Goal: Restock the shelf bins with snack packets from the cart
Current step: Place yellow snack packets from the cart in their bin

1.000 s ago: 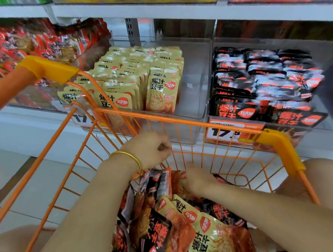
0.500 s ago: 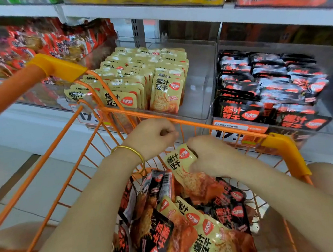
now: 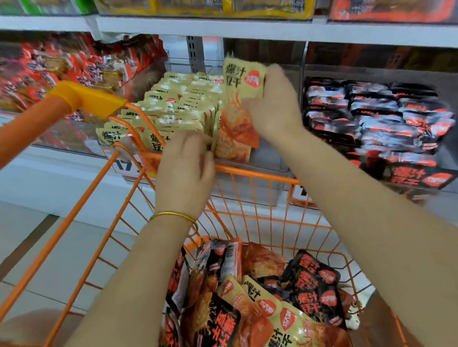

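Note:
My right hand point(image 3: 273, 104) grips a yellow snack packet point(image 3: 239, 99) upright at the right end of the clear middle bin point(image 3: 266, 164), which is packed with rows of yellow packets point(image 3: 176, 105). My left hand point(image 3: 185, 172), with a gold bangle on the wrist, reaches over the cart's front rim and its fingers touch the front packets of that bin. Whether it pinches one is unclear. Below, the orange wire cart point(image 3: 250, 174) holds a heap of black and yellow packets point(image 3: 263, 304).
A bin of black packets point(image 3: 380, 125) stands to the right and a bin of red packets point(image 3: 53, 70) to the left. Boxed goods fill the upper shelf point(image 3: 236, 27). The cart's orange handle point(image 3: 22, 129) crosses the left side. Pale floor tiles lie below left.
My right hand lifted a yellow packet out of the cart and carried it up to the middle bin. My left hand left the cart rim and reached forward to the bin's front packets.

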{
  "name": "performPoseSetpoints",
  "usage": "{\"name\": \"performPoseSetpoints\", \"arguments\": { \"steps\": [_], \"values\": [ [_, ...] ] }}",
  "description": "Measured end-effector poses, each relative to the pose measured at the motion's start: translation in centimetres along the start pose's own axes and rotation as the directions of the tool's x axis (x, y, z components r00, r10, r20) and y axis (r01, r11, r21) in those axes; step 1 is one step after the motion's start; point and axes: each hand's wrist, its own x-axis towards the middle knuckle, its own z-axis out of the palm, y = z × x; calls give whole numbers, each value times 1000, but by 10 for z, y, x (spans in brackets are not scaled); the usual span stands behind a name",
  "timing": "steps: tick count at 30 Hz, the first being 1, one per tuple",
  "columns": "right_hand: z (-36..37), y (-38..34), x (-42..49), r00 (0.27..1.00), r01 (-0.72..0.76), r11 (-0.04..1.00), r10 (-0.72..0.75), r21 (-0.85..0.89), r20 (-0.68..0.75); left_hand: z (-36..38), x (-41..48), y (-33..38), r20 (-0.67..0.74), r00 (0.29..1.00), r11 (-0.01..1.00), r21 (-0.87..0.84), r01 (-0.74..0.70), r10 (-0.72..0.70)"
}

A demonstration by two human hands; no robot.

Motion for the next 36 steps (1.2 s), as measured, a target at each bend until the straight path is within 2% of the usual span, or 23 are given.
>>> {"name": "performPoseSetpoints", "arguments": {
  "steps": [2,5,9,19,22,24,26,28,29,31,32,33,34,36],
  "values": [
    [26,14,9,995,-61,996,65,-62,71,4,-4,-2,90,995,998,53,-41,37],
    [52,34,13,970,-151,978,175,-147,168,6,-7,-3,140,989,995,79,-63,52],
    [62,48,23,962,-170,948,219,-269,165,6,-4,-2,150,988,995,88,-43,29],
    [67,46,23,933,-322,939,337,-121,129,7,-3,-1,145,989,996,79,-31,19],
    [57,34,12,958,-248,954,267,-167,102,6,-3,-1,139,990,997,74,-39,29],
    [41,20,-4,990,-95,969,116,-228,82,1,-2,3,118,992,995,93,-48,37],
    [17,9,-31,991,95,971,-72,-219,111,-6,1,10,47,998,991,129,-41,36],
    [-2,11,-62,952,208,965,-161,-162,262,-14,4,20,21,999,994,99,-43,41],
    [-6,17,-77,909,208,964,-128,-165,397,-17,4,24,64,997,998,52,-48,44],
    [-3,36,-100,735,160,961,38,-227,678,-18,2,28,220,974,998,-19,-52,55],
    [4,49,-108,642,121,956,130,-268,756,-16,-1,27,297,953,998,-10,-61,61],
    [12,62,-115,585,116,943,189,-313,789,-13,-4,26,361,930,997,10,-72,63],
    [20,73,-118,560,157,922,212,-354,801,-11,-6,25,403,913,997,24,-78,62],
    [33,88,-122,575,207,897,212,-392,790,-10,-9,23,436,898,997,11,-71,59]
  ]
}}
